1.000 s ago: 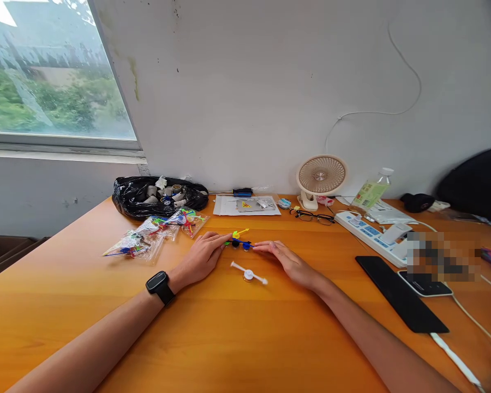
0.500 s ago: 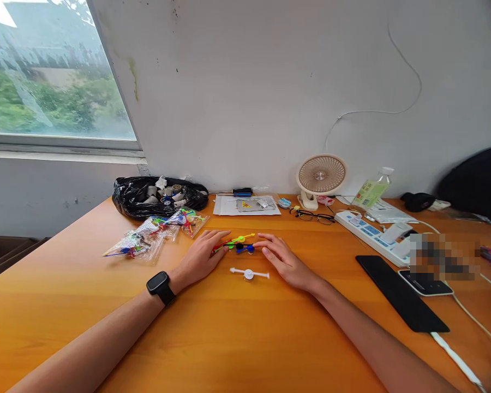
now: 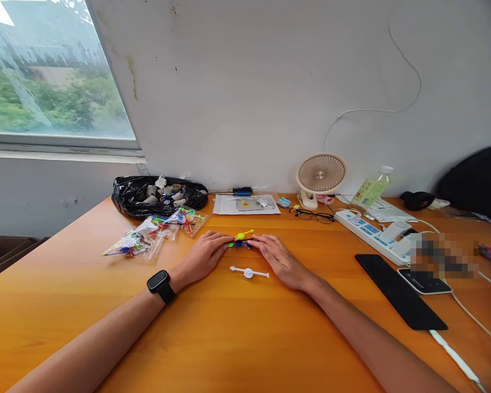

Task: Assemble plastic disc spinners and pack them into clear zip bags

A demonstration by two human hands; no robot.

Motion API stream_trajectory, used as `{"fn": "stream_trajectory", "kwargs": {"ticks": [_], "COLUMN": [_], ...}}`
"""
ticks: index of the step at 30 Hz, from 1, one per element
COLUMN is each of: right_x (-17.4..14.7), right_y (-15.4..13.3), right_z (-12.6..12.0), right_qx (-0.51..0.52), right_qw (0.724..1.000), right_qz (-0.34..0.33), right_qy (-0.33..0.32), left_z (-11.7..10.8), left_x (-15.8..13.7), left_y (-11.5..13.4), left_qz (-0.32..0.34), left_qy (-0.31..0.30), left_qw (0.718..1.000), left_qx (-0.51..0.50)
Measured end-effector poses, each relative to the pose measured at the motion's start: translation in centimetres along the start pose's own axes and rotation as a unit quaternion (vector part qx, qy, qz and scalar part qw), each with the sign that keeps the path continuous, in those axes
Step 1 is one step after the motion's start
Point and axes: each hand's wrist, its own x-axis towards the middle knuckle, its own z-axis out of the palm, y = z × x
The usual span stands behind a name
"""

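Observation:
My left hand [image 3: 204,255], with a black watch on its wrist, lies on the table [image 3: 196,333] with its fingers stretched out against a small cluster of plastic arrow spinners. My right hand [image 3: 284,263] rests on the other side, fingers extended and touching the same cluster. Between the fingertips show a yellow arrow spinner [image 3: 240,236] and a blue spinner [image 3: 241,245], with bits of green and black partly covered by the fingers. Closer to me, a white arrow spinner [image 3: 249,273] lies apart from both hands.
Clear bags of coloured parts [image 3: 141,237] lie left, before a black plastic bag [image 3: 125,199]. Behind are papers [image 3: 225,206], a screwdriver [image 3: 241,191], glasses [image 3: 311,215] and a fan [image 3: 321,174]. A power strip [image 3: 368,237], bottle [image 3: 370,194] and black pad [image 3: 399,292] are right.
Both hands have moved inward toward each other, and the coloured spinners are now bunched closer together between the fingers. The white spinner has stayed in place.

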Motion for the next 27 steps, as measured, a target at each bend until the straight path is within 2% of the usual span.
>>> {"fn": "stream_trajectory", "kwargs": {"ticks": [4, 15, 17, 24, 27], "right_x": [0.0, 0.1, 0.1, 0.1, 0.3], "right_y": [-0.2, 1.4, 1.4, 1.6, 1.9], "right_z": [0.0, -1.1, -1.0, -0.6, -0.5], "right_qx": [-0.006, -0.073, -0.085, -0.102, -0.099], "right_qw": [1.0, 0.99, 0.99, 0.995, 0.995], "right_qz": [-0.013, 0.017, 0.008, 0.002, 0.006], "right_qy": [0.027, 0.119, 0.11, 0.011, 0.0], "left_z": [-0.1, -0.2, -0.2, -0.3, -0.3], "left_x": [-0.1, -0.3, -0.3, -0.3, -0.2], "left_y": [0.1, 0.2, 0.3, 0.4, 0.4], "left_qz": [-0.007, -0.002, 0.001, 0.005, 0.007], "left_qy": [-0.001, -0.004, -0.014, -0.022, -0.02], "left_qw": [1.0, 1.0, 1.0, 1.0, 1.0], "left_qx": [0.0, -0.002, -0.009, -0.018, -0.006]}}
